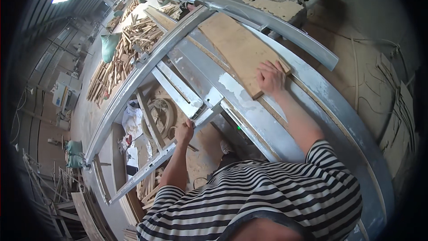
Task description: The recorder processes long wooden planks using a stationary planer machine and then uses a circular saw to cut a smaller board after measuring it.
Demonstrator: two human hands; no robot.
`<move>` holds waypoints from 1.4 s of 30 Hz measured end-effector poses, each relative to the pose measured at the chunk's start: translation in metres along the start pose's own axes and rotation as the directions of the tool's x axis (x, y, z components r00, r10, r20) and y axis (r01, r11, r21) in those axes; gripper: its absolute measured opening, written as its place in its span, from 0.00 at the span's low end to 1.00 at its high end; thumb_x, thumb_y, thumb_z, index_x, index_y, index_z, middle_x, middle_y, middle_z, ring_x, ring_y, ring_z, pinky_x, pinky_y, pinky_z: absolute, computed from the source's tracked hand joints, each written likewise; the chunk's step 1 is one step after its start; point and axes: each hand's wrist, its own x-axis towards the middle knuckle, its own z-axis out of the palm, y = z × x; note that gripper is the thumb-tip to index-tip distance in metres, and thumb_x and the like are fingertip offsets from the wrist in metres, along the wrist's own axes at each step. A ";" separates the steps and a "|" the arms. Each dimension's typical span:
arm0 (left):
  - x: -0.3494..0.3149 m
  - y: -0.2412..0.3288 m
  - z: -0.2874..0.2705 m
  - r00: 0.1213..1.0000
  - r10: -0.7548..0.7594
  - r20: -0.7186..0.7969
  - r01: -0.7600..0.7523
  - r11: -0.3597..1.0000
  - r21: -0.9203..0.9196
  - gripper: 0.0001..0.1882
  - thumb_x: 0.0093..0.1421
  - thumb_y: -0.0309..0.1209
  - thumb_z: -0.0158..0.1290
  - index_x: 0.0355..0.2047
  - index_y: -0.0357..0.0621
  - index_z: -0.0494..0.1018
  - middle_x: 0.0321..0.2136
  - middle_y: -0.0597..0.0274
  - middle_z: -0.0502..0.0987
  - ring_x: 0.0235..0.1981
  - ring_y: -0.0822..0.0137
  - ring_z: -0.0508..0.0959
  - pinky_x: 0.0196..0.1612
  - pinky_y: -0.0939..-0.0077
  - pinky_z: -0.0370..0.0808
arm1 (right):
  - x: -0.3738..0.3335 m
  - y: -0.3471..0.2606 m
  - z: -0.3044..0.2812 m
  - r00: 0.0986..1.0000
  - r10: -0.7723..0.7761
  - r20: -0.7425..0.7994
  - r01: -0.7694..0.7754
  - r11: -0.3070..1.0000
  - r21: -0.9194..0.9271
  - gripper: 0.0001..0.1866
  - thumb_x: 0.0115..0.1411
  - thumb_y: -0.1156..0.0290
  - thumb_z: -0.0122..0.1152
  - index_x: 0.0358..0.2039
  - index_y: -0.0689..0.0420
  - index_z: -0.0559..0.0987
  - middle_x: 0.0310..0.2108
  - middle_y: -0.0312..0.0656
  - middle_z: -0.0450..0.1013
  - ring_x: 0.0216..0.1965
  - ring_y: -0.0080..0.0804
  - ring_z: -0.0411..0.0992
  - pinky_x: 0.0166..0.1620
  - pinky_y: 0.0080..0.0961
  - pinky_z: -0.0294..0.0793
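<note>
A flat tan wooden board (pixel 243 51), with one slanted long side, lies on the grey metal machine table (pixel 263 120). My right hand (pixel 271 78) rests on top of the board near its close right end, fingers bent a little and apart. Left of the board, a pale metal guide arm (pixel 178 91) reaches over the frame's opening. Below its near end, my left hand (pixel 183 132) is closed beside the sliding frame (pixel 156 163); whatever it grips is hidden. Both forearms come from striped sleeves.
Scrap wood strips (pixel 127 53) lie heaped at the far left beside a green sack (pixel 109 47). Through the frame show a coiled hose (pixel 162 116) and white bags (pixel 132 118). A second metal table (pixel 267 6) stands beyond, and boards (pixel 397 120) lie at right.
</note>
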 end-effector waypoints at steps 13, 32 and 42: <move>-0.013 0.017 -0.008 0.999 0.046 -0.016 -0.046 0.999 0.003 0.29 0.69 0.47 0.33 0.33 0.42 0.81 0.28 0.43 0.81 0.35 0.41 0.81 0.43 0.50 0.75 | 0.068 0.113 0.027 0.996 -0.093 0.008 0.091 0.990 0.105 0.09 0.58 0.69 0.55 0.29 0.53 0.84 0.41 0.46 0.82 0.48 0.46 0.79 0.58 0.46 0.70; -0.003 0.012 0.012 0.990 0.022 -0.143 -0.001 0.989 0.146 0.27 0.67 0.46 0.33 0.39 0.41 0.79 0.33 0.40 0.80 0.37 0.35 0.79 0.42 0.41 0.74 | 0.057 0.114 0.031 0.980 -0.052 -0.194 0.083 0.984 0.157 0.06 0.54 0.71 0.59 0.23 0.58 0.78 0.32 0.43 0.80 0.39 0.42 0.79 0.52 0.41 0.75; -0.010 0.020 0.007 0.979 0.078 -0.187 -0.063 0.995 0.082 0.27 0.66 0.45 0.34 0.31 0.38 0.78 0.27 0.41 0.79 0.32 0.35 0.78 0.38 0.40 0.73 | 0.060 0.102 0.036 0.989 -0.037 -0.143 0.062 0.983 0.171 0.07 0.49 0.69 0.59 0.17 0.54 0.74 0.23 0.40 0.76 0.31 0.39 0.78 0.42 0.36 0.77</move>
